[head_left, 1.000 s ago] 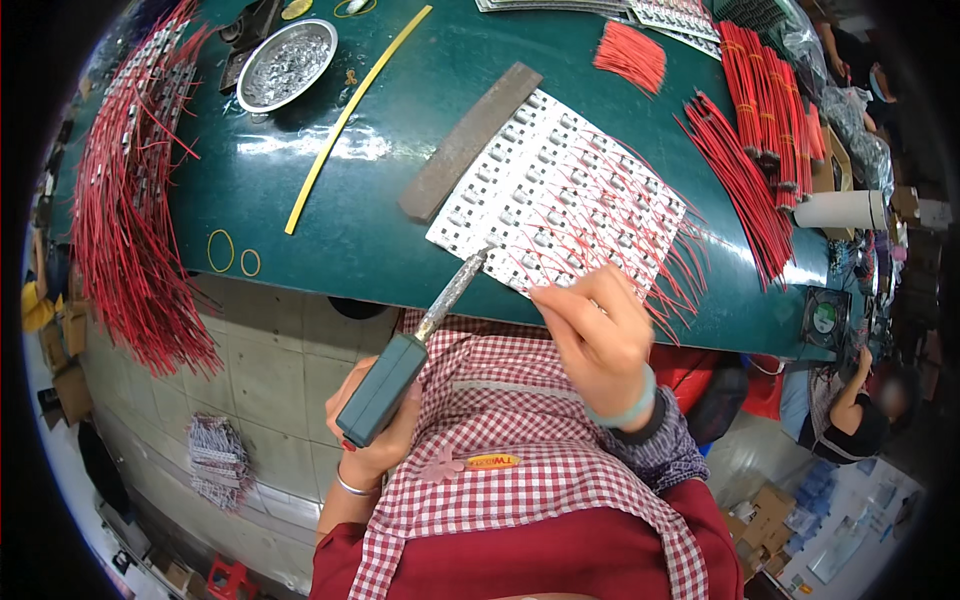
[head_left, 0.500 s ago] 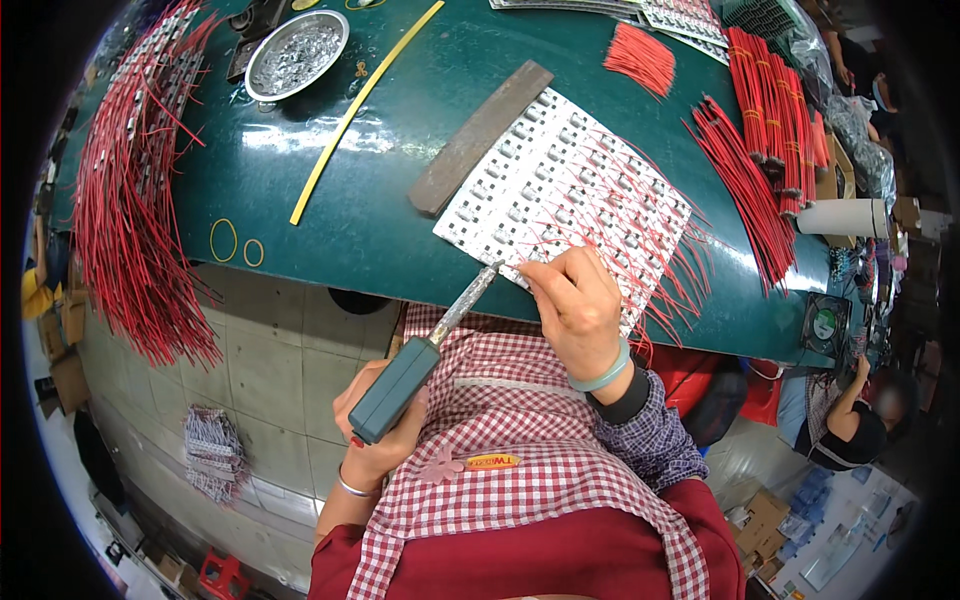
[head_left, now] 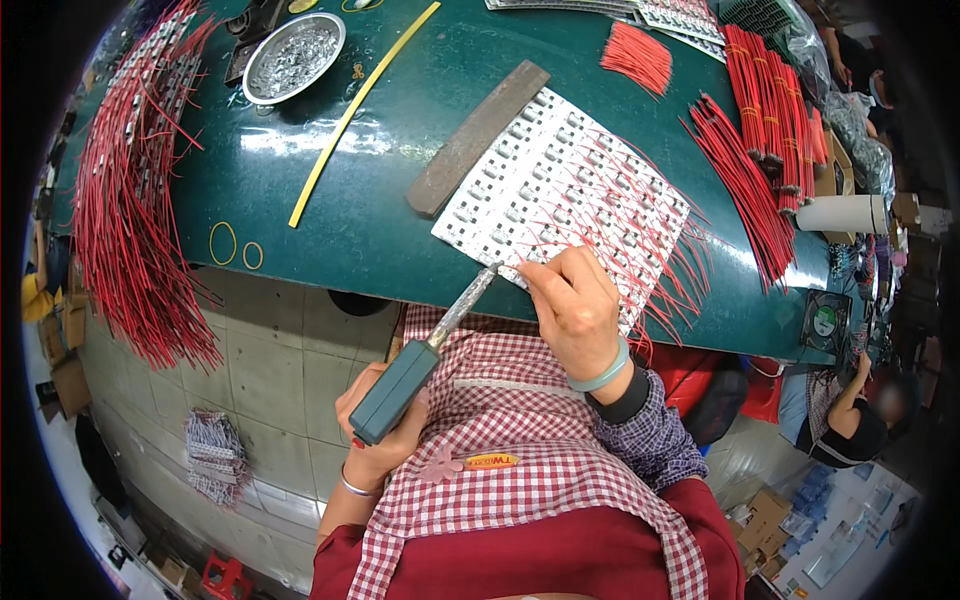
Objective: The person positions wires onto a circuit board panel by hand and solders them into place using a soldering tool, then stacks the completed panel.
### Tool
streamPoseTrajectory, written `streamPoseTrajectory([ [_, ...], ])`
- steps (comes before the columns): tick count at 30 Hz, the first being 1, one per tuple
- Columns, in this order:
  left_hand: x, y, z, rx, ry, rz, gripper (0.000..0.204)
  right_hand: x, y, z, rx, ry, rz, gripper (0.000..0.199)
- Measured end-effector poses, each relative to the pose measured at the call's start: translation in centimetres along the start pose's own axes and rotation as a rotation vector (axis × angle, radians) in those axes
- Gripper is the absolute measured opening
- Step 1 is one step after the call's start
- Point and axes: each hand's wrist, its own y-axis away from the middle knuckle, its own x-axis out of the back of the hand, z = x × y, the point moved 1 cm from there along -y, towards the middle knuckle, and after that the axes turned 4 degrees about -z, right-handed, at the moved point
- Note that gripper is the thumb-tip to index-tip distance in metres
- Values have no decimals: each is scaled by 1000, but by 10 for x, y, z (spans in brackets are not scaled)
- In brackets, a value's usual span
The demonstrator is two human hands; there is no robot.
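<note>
My left hand (head_left: pixel 396 436) is wrapped round the dark green handle of a soldering iron (head_left: pixel 396 392). The iron's metal tip meets the near edge of a white circuit board sheet (head_left: pixel 492 204) with rows of small components. Close beside the tip, my right hand (head_left: pixel 582 315) is pinched on a thin red wire, most of it hidden by the fingers. Many red wires (head_left: pixel 625 215) stick up from the right part of the sheet; its left columns carry none. A grey-brown bar (head_left: pixel 478 140) lies along the sheet's left edge.
Red wires hang from stacked boards (head_left: pixel 140 200) at the left. A metal bowl (head_left: pixel 294 58) of silvery bits and a yellow strip (head_left: pixel 362 115) lie on the green table (head_left: pixel 330 265). Bundled red wires (head_left: pixel 765 110) lie at the right, with a white cylinder (head_left: pixel 840 215). Another person sits far right.
</note>
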Motion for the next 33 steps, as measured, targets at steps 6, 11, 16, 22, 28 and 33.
streamPoseTrajectory([
  [6, 0, 29, -22, 89, 49, 10, 22, 1, 0, -1, -1, -6, -6, 19],
  [11, -1, 25, -19, 73, 57, 9, 25, 6, 2, 0, -20, -9, -11, 19],
  [16, 0, 30, -24, 121, 73, 34, 25, 60, 14, -14, -130, 81, -10, 18],
  [22, -1, 33, -26, 123, 93, 31, 24, 46, 5, -35, -43, -34, 81, 20],
  [28, 0, 24, -14, 51, 27, 39, 23, -15, 10, -15, 18, -39, 124, 23],
  [33, 3, 8, 4, 11, -28, 36, 21, -20, 12, -13, 52, 8, 137, 22],
])
